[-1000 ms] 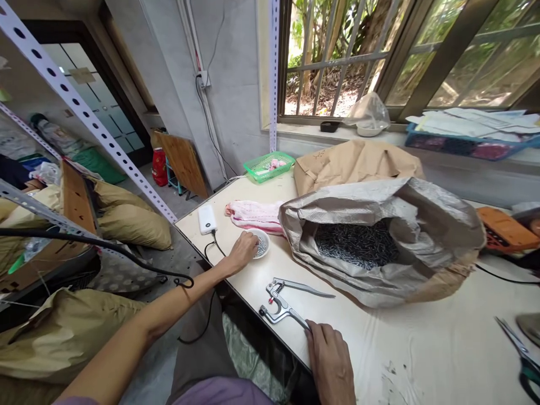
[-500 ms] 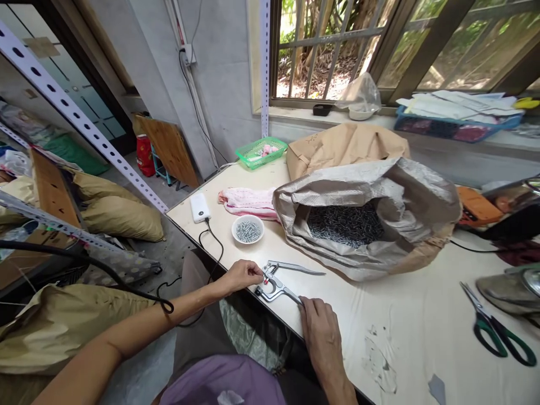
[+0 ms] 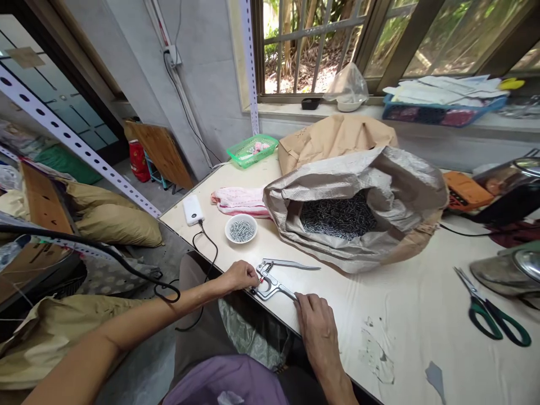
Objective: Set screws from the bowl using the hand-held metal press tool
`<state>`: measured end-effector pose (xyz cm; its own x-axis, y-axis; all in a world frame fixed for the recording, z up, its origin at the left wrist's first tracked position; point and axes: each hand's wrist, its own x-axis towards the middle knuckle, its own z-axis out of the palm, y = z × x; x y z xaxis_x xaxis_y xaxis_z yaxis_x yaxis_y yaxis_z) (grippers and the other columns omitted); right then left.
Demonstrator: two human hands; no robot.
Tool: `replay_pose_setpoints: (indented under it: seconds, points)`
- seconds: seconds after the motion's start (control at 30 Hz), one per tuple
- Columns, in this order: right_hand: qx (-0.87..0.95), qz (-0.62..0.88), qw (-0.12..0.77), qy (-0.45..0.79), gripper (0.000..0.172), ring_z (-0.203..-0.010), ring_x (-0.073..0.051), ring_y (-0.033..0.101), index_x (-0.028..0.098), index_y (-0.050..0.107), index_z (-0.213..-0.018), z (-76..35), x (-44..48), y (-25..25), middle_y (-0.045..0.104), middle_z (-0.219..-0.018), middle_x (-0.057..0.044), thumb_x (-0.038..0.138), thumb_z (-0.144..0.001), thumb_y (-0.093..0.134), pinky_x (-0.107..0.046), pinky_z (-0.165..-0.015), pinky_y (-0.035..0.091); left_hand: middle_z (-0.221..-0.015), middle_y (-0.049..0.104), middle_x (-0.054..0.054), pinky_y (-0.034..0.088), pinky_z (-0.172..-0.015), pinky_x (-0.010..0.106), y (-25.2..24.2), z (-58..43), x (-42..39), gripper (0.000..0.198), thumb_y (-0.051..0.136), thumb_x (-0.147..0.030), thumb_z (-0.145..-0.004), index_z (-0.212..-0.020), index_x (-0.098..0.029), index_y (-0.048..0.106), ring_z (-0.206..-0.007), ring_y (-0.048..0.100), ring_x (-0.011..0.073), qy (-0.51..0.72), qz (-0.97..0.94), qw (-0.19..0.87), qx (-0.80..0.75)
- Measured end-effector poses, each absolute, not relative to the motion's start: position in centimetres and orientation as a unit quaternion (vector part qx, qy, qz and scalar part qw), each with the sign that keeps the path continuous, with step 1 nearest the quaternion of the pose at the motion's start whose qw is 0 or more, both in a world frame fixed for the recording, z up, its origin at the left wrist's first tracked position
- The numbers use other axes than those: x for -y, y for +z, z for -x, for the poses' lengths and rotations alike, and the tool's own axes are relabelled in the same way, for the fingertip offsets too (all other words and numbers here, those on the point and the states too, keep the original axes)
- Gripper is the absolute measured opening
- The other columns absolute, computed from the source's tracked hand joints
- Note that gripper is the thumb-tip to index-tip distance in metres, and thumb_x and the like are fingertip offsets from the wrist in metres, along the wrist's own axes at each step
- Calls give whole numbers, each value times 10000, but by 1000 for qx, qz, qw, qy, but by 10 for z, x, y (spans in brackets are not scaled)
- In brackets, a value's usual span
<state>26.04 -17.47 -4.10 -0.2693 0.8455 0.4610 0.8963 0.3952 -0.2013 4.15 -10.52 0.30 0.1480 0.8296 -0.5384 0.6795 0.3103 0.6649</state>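
While R hand grips pliers by handle end, they're prob. stiff, lightish metal, best held there; L hand at other end, can't tell if pinching anything.

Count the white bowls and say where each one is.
2. The near bowl stands on the table, holding small metal pieces; the far bowl sits on the windowsill, below a clear plastic bag. Others may be hidden behind the open sack.
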Motion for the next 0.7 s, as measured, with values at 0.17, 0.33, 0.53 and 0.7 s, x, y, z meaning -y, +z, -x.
replay_pose_setpoints:
  seconds: [0.17, 0.33, 0.53, 0.7]
  points:
    - [796, 555, 236, -52, 189, -693, -169, 425, 194, 574, -899, -260, 175, -42, 521, -756, -40, 176, -907, 386, -303, -644, 331, -472, 457, -49, 266, -495, 212, 10, -43, 98, 118, 552, -209, -573, -536, -115, 612, -516, 393, 86, 7, -611, 479, -630]
    - [794, 558, 236, -46, 192, -703, -173, 432, 200, 570, -893, -260, 174, -42, 528, -762, -42, 186, -910, 379, -307, -652, 333, -445, 394, -58, 228, -471, 215, 14, -43, 96, 96, 556, -213, -549, -503, -129, 555, -503, 354, 80, -12, -613, 497, -614]
    - [799, 551, 240, -38, 179, -696, -168, 430, 195, 557, -890, -260, 174, -37, 525, -743, -35, 168, -909, 382, -301, -656, 337, -477, 454, -45, 237, -468, 209, 13, -44, 93, 102, 570, -235, -532, -540, -134, 572, -503, 377, 83, -32, -588, 519, -620]
    - [796, 552, 244, -41, 171, -692, -168, 434, 194, 553, -878, -258, 173, -35, 514, -716, -27, 164, -908, 387, -298, -658, 338, -481, 466, -43, 271, -483, 206, 11, -43, 93, 85, 568, -223, -532, -549, -141, 575, -514, 399, 91, -11, -575, 541, -613]
